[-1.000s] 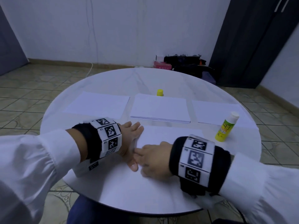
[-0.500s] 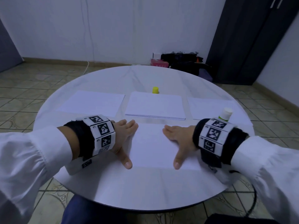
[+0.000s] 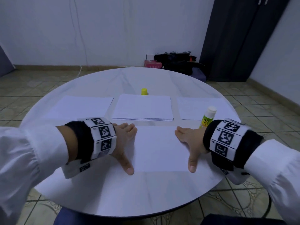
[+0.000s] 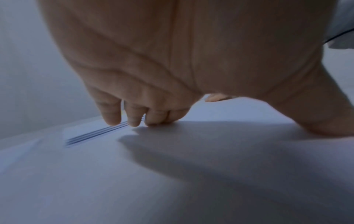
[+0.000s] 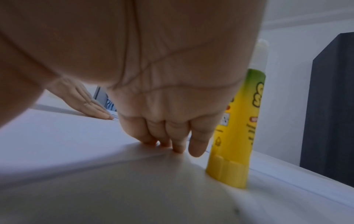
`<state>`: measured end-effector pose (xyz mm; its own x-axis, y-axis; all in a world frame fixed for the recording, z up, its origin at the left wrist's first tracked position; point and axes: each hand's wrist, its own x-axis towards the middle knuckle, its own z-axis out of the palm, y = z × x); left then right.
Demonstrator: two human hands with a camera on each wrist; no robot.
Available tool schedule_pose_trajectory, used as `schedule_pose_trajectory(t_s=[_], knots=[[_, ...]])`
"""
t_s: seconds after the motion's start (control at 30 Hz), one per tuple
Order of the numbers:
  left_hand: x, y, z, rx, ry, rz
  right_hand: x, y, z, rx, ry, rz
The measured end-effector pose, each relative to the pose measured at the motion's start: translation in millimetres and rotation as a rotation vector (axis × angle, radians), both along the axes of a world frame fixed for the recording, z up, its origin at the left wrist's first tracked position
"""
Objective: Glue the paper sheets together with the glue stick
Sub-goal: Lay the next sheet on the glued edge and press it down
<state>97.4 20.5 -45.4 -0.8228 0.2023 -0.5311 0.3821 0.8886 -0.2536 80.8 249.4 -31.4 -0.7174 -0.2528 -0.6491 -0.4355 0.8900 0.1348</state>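
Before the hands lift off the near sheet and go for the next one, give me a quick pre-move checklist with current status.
1. Near sheet lies flat on the table: ok, no lifted corner shows.
2. Left hand flat on the sheet's left edge, holding nothing: ok.
3. Right hand flat on the right edge, holding nothing: ok.
4. Glue stick upright beside the right wrist: ok for standing, but close, so a knock is possible.
5. Glue stick capped: not ok, its white tip is bare and the yellow cap stands apart behind the stack.
6. Glued sheets bonded and edges aligned: cannot tell.
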Motion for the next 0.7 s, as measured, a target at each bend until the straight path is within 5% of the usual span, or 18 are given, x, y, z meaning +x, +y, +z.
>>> schedule_pose_trajectory(t_s=[0.37,0.7], knots=[[-13.1,108.0,-10.6,0.182,0.053,-0.084,0.3,1.1,-5.2,0.001,0.083,0.043],[-3.0,3.2,-3.5,0.115,0.017,-0.013,2.1,2.4,-1.0,-0.012,0.025,0.011]])
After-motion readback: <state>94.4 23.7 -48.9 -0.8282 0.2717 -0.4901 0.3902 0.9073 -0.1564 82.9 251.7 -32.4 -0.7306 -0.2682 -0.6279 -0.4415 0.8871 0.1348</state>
